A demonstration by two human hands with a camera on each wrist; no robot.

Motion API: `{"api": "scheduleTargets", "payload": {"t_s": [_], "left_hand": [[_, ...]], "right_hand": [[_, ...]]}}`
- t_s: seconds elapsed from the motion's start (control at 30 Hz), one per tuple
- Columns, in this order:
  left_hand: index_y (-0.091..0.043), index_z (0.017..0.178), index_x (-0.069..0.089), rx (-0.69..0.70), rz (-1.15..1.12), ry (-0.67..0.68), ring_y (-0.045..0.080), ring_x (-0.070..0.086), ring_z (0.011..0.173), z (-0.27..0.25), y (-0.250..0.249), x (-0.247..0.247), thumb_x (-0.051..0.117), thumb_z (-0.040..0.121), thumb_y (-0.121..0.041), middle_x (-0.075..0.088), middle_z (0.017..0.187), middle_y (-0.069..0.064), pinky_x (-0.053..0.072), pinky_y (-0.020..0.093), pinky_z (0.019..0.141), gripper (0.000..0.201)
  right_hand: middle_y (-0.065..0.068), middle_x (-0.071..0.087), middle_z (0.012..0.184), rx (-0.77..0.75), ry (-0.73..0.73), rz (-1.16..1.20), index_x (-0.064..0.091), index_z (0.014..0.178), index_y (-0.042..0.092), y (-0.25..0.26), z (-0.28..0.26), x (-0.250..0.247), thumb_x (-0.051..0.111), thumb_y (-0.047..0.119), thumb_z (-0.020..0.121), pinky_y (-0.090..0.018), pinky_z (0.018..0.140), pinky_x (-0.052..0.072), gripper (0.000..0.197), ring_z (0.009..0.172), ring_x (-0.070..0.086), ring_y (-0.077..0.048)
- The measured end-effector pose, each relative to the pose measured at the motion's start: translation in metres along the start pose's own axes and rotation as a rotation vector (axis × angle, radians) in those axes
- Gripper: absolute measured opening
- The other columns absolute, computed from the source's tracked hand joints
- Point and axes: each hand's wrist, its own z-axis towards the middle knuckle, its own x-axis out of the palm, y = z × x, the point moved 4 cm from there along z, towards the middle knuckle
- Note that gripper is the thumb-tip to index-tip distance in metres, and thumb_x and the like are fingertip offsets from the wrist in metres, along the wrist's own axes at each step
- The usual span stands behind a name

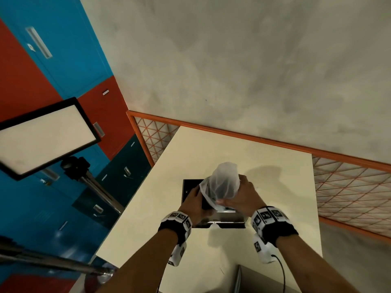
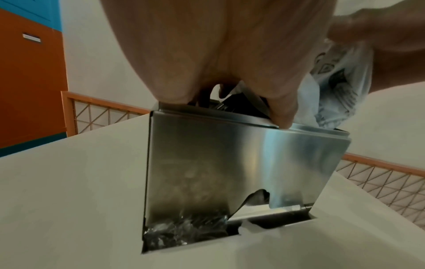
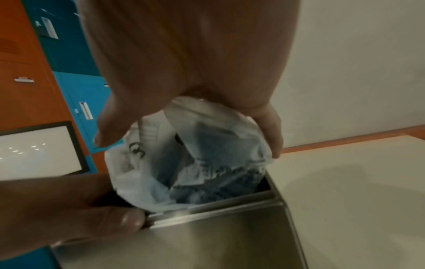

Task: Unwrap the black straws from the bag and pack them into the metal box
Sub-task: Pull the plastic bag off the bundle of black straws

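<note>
A shiny metal box [image 1: 224, 219] stands upright on the cream table [image 1: 281, 166]. My left hand [image 1: 195, 200] grips its top rim at the left, thumb on the front edge [image 2: 283, 116]. My right hand [image 1: 243, 194] grips a white translucent bag [image 1: 224, 181] and holds it upended, mouth down inside the box's open top. In the right wrist view, dark straws [image 3: 220, 185] show through the bag [image 3: 184, 145] just above the box [image 3: 207, 236]. How far the straws reach into the box is hidden. The left wrist view shows the box's front [image 2: 230, 163] and the bag [image 2: 340, 87].
An orange mesh fence [image 1: 349, 187] borders the table's far and right sides. A lit panel on a stand [image 1: 42, 136] and blue and red lockers [image 1: 53, 60] are at the left. A grey flat object [image 1: 254, 280] lies at the table's near edge.
</note>
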Motion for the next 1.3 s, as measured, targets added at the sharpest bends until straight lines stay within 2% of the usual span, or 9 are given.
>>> {"api": "scheduleTargets", "payload": {"t_s": [0.07,0.27,0.43,0.6,0.8,0.93,1.03,1.2,1.3], "left_hand": [[-0.026,0.159,0.020,-0.005,0.004,0.002,0.023,0.033,0.145,0.001,0.003,0.002,0.078,0.080,-0.026,0.024,0.162,0.000,0.030,0.025,0.111,0.099],[-0.027,0.160,0.015,-0.017,0.046,-0.019,0.019,0.022,0.149,0.006,0.009,0.006,0.079,0.078,-0.037,0.017,0.165,-0.004,0.032,0.039,0.120,0.105],[-0.027,0.157,0.024,-0.063,0.097,-0.015,0.028,0.035,0.140,0.010,0.021,0.011,0.077,0.076,-0.049,0.030,0.155,0.002,0.038,0.045,0.115,0.099],[-0.022,0.154,0.032,-0.054,0.084,-0.056,0.031,0.044,0.127,0.006,0.022,0.010,0.078,0.074,-0.049,0.038,0.144,0.008,0.040,0.046,0.111,0.096],[-0.031,0.155,0.032,0.017,0.075,-0.062,0.023,0.027,0.144,0.014,0.024,0.014,0.077,0.074,-0.058,0.033,0.159,-0.002,0.030,0.044,0.121,0.097],[-0.040,0.151,0.034,0.005,0.062,-0.076,0.023,0.045,0.136,0.030,0.056,0.028,0.070,0.071,-0.074,0.045,0.151,-0.005,0.044,0.049,0.108,0.093],[-0.041,0.152,0.029,0.013,0.053,-0.077,0.018,0.044,0.137,0.022,0.039,0.020,0.074,0.070,-0.065,0.042,0.152,-0.008,0.044,0.045,0.110,0.097],[-0.048,0.152,0.020,0.006,-0.052,-0.120,0.016,0.041,0.140,0.017,0.035,0.015,0.083,0.068,-0.053,0.038,0.152,-0.009,0.040,0.045,0.115,0.105],[-0.042,0.154,0.024,-0.007,-0.074,-0.110,0.017,0.045,0.136,0.013,0.034,0.015,0.078,0.076,-0.053,0.038,0.150,-0.008,0.043,0.045,0.112,0.095]], "right_hand": [[0.004,0.048,0.130,0.067,-0.025,0.011,0.035,0.134,0.025,0.006,0.001,0.009,0.080,0.071,0.048,-0.047,0.098,0.044,0.107,0.122,0.045,-0.024],[0.006,0.037,0.135,-0.092,-0.003,-0.248,0.050,0.129,0.021,0.036,0.010,0.015,0.073,0.058,0.066,-0.049,0.094,0.043,0.076,0.120,0.042,-0.026],[0.007,0.046,0.133,-0.091,0.189,-0.176,0.035,0.139,0.027,0.019,0.024,0.021,0.078,0.059,0.046,-0.039,0.097,0.049,0.107,0.115,0.051,-0.021],[0.002,0.046,0.121,-0.167,0.247,-0.375,0.048,0.124,0.027,0.022,0.023,0.015,0.076,0.047,0.062,-0.040,0.086,0.052,0.071,0.101,0.057,-0.028],[-0.006,0.055,0.115,-0.284,0.245,-0.433,0.050,0.124,0.015,0.058,0.021,-0.023,0.076,0.025,0.077,-0.035,0.076,0.048,0.054,0.096,0.060,-0.032],[-0.010,0.053,0.116,-0.331,0.298,-0.442,0.052,0.121,0.009,0.064,0.025,-0.018,0.070,0.024,0.079,-0.038,0.079,0.049,0.048,0.096,0.060,-0.033],[-0.008,0.051,0.121,-0.326,0.285,-0.387,0.054,0.121,0.010,0.063,0.027,-0.016,0.064,0.026,0.080,-0.040,0.085,0.050,0.045,0.099,0.058,-0.031],[-0.002,0.054,0.117,-0.222,0.169,-0.202,0.056,0.118,0.018,0.039,0.027,-0.009,0.041,0.062,0.078,-0.048,0.085,0.051,0.061,0.096,0.058,-0.028],[0.000,0.057,0.114,-0.168,0.206,-0.128,0.055,0.118,0.022,0.025,0.026,0.001,0.037,0.064,0.081,-0.049,0.086,0.051,0.059,0.096,0.059,-0.027]]}}
